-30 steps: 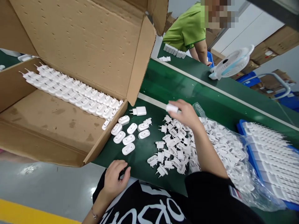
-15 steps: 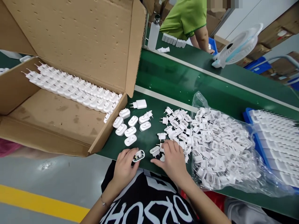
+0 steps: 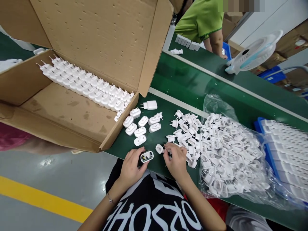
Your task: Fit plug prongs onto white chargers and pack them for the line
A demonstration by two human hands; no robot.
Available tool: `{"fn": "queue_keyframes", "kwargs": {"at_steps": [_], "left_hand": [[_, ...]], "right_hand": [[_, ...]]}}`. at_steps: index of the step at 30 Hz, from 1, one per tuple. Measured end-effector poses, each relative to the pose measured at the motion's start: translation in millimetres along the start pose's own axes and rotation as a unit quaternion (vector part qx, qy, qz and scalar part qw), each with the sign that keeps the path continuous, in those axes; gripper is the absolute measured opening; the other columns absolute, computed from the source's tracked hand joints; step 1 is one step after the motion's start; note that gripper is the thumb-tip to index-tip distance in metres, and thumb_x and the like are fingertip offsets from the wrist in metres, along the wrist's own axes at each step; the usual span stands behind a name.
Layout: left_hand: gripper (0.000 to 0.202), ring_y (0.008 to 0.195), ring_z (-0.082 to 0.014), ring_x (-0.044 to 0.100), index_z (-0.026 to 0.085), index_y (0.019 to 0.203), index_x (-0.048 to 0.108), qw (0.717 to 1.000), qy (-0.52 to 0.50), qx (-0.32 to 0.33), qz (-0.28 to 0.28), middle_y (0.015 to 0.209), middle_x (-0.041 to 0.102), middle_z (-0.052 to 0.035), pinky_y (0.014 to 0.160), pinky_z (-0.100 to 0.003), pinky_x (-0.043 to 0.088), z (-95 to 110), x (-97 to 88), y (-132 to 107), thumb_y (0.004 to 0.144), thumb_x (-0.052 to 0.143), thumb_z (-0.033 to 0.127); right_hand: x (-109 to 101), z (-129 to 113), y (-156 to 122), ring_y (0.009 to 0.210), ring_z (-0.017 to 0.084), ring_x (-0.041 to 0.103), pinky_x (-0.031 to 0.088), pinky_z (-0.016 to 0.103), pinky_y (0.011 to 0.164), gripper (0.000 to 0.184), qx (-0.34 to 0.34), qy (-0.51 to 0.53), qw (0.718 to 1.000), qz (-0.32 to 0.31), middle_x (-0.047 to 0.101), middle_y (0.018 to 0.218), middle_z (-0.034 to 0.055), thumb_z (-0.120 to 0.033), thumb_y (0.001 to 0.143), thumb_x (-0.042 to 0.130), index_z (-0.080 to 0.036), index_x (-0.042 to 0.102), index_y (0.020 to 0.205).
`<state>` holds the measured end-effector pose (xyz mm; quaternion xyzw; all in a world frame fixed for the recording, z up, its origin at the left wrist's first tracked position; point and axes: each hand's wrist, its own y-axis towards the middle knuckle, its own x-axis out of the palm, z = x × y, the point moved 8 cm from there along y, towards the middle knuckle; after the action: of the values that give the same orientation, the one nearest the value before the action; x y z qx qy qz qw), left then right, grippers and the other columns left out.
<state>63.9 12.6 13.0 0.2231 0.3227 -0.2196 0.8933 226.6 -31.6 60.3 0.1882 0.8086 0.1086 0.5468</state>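
My left hand grips a white charger body with its open end facing up, near the front edge of the green bench. My right hand pinches a white plug cap just right of that body. Several finished chargers lie in rows on the bench in front of my hands. A loose pile of white plug caps spreads to the right, spilling from a clear plastic bag.
An open cardboard box at the left holds a row of finished chargers. A blue tray of parts sits at the right. A person in a green shirt works across the conveyor belt, next to a small fan.
My right hand came back from the far side of the pile, picked a plug cap and brought it beside the charger body that my left hand lifted off the bench.
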Motion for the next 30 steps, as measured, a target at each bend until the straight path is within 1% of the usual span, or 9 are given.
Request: {"fn": "queue_keyframes", "kwargs": {"at_steps": [1,5,12,15,19,23,25,28,30], "left_hand": [[0.041,0.095,-0.0226,0.060,0.019,0.125,0.042,1.000,-0.003,-0.001,0.001,0.105,0.064,-0.0077,0.083,-0.037,0.048,-0.7,0.2,-0.4,0.086,0.056,0.023],[0.042,0.095,-0.0223,0.059,0.019,0.126,0.041,1.000,-0.002,0.002,-0.004,0.105,0.063,-0.0074,0.083,-0.037,0.048,-2.3,1.8,-2.7,0.086,0.056,0.022],[0.040,0.095,-0.0228,0.058,0.018,0.125,0.042,1.000,0.010,0.010,-0.019,0.105,0.063,-0.0080,0.081,-0.037,0.047,-3.8,4.4,-2.5,0.087,0.055,0.024],[0.042,0.094,-0.0228,0.058,0.018,0.126,0.040,1.000,0.005,0.014,-0.016,0.104,0.063,-0.0079,0.081,-0.037,0.047,-4.3,5.2,-2.8,0.087,0.055,0.023],[0.050,0.093,-0.0218,0.058,0.016,0.130,0.034,1.000,-0.023,0.012,0.011,0.103,0.063,-0.0073,0.082,-0.037,0.047,-4.6,1.9,-4.5,0.085,0.057,0.020],[0.041,0.093,-0.0195,0.057,0.018,0.122,0.043,0.998,-0.057,-0.005,0.008,0.100,0.062,-0.0059,0.081,-0.033,0.049,-3.8,-2.0,-2.5,0.085,0.060,0.021],[0.030,0.094,-0.0185,0.057,0.019,0.113,0.049,0.998,-0.068,-0.002,-0.001,0.100,0.062,-0.0046,0.081,-0.031,0.049,-1.4,-3.7,-0.3,0.085,0.060,0.022],[0.023,0.096,-0.0182,0.055,0.020,0.108,0.052,0.997,-0.077,0.007,-0.012,0.101,0.062,-0.0039,0.083,-0.032,0.048,0.5,-5.6,1.7,0.086,0.059,0.022],[0.023,0.096,-0.0184,0.055,0.020,0.109,0.052,0.996,-0.084,0.000,-0.019,0.102,0.062,-0.0041,0.084,-0.033,0.048,-1.3,-5.4,1.5,0.087,0.059,0.023]], "right_hand": [[1.8,-0.7,1.9,0.094,0.022,0.063,0.030,0.035,0.080,0.004,0.001,-0.006,1.000,-0.013,0.069,0.095,0.0063,-0.017,0.088,0.050,-0.019,0.051,0.091],[7.8,-3.6,0.4,0.111,0.030,0.052,0.028,0.042,0.090,0.023,0.016,-0.030,0.995,-0.091,0.061,0.118,0.0122,-0.028,0.083,0.055,-0.018,0.050,0.103],[21.8,-19.8,-23.8,0.132,0.028,0.035,0.013,0.050,0.107,0.030,-0.082,0.022,0.962,-0.259,0.052,0.132,0.0140,-0.018,0.083,0.048,-0.016,0.046,0.113],[30.7,-19.8,-25.1,0.130,0.025,0.038,0.011,0.048,0.108,0.026,-0.103,0.017,0.963,-0.247,0.055,0.129,0.0115,-0.014,0.087,0.044,-0.018,0.049,0.113],[34.8,-15.2,-16.2,0.107,0.023,0.054,0.026,0.044,0.099,0.019,-0.120,0.008,0.978,-0.171,0.065,0.108,0.0088,-0.014,0.092,0.043,-0.018,0.053,0.107],[17.2,-5.7,1.3,0.082,0.021,0.057,0.038,0.039,0.080,0.011,-0.074,0.046,0.993,-0.076,0.062,0.084,0.0057,-0.018,0.093,0.048,-0.019,0.056,0.100],[5.5,-6.5,10.7,0.086,0.021,0.057,0.043,0.037,0.078,0.008,-0.051,0.130,0.989,-0.056,0.060,0.092,0.0078,-0.019,0.091,0.052,-0.020,0.056,0.098],[-0.8,-19.6,22.2,0.100,0.021,0.058,0.048,0.036,0.084,0.011,-0.043,0.262,0.958,-0.106,0.057,0.109,0.0100,-0.017,0.090,0.054,-0.022,0.055,0.100],[1.5,-33.4,25.7,0.102,0.020,0.057,0.048,0.035,0.088,0.017,-0.064,0.291,0.940,-0.164,0.059,0.109,0.0078,-0.014,0.091,0.052,-0.023,0.055,0.106]]}}
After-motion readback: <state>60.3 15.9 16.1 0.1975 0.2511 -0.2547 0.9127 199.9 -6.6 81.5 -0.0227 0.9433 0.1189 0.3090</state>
